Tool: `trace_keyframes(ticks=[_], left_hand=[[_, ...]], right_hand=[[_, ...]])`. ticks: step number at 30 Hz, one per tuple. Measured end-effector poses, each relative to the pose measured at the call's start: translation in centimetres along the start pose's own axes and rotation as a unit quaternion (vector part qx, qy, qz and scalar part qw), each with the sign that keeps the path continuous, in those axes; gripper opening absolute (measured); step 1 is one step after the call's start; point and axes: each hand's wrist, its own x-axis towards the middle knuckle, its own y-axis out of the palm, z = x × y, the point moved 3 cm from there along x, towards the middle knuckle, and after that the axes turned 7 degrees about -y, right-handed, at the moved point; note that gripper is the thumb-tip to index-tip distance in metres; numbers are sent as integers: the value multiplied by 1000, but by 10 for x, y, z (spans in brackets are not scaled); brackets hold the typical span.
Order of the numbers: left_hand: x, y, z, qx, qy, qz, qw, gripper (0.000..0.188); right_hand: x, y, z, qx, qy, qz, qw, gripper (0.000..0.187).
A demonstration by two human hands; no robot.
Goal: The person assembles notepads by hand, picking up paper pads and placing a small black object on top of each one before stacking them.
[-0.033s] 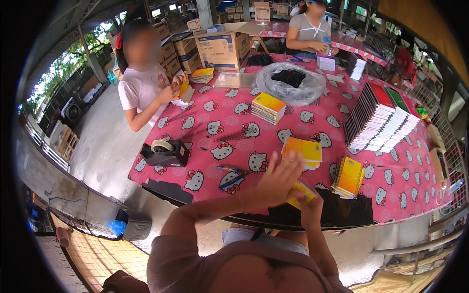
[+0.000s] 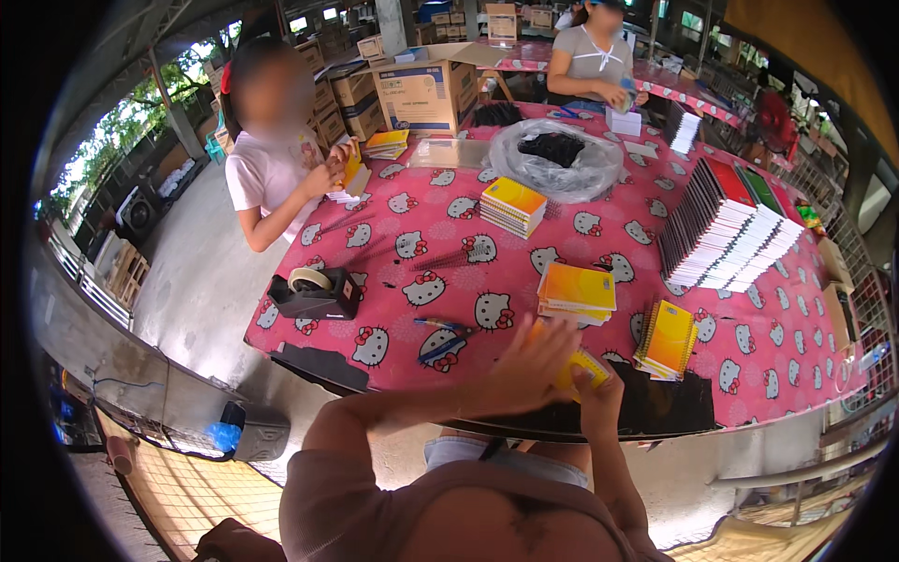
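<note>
A small yellow notebook (image 2: 582,375) is at the near table edge, partly hidden by my hands. My right hand (image 2: 599,398) grips its right side, thumb on top. My left hand (image 2: 524,370) lies flat across its left part, fingers stretched out and slightly blurred. Just beyond is a stack of yellow-orange notebooks (image 2: 576,288). A small pile of yellow spiral notebooks (image 2: 667,339) sits right of my right hand. Left of my left hand lies a dark-handled hand tool (image 2: 444,326), perhaps pliers.
A black tape dispenser (image 2: 316,294) stands at left. Farther off are a yellow notebook stack (image 2: 512,204), a plastic bag of black coils (image 2: 557,161) and tall spiral notebook stacks (image 2: 726,229). A person (image 2: 276,169) handles notebooks at left; another (image 2: 592,66) works at the far side.
My left hand has come down from slightly raised to flat against the notebook. My right hand keeps its grip, its thumb now over the notebook's top.
</note>
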Motion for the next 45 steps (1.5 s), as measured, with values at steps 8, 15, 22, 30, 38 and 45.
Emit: trace_keyframes(ticks=[8,15,22,30,38,45], left_hand=[[-29,33,-12,-3,26,-35,999,89],[-12,30,-20,-11,41,4,999,88],[-6,45,-24,15,41,39,998,88],[-18,41,-31,-26,63,82,994,85],[-18,41,-30,-14,44,24,999,74],[13,38,-7,-127,62,-62,988,32]], right_hand=[[2,-5,-3,-107,-69,41,991,26],[15,-18,-36,-66,-71,50,994,31],[18,-25,-67,-3,-57,49,997,27],[16,-27,-74,-98,-99,44,989,25],[14,-27,-74,-117,-74,88,986,34],[11,-27,-24,-213,-67,128,966,36]])
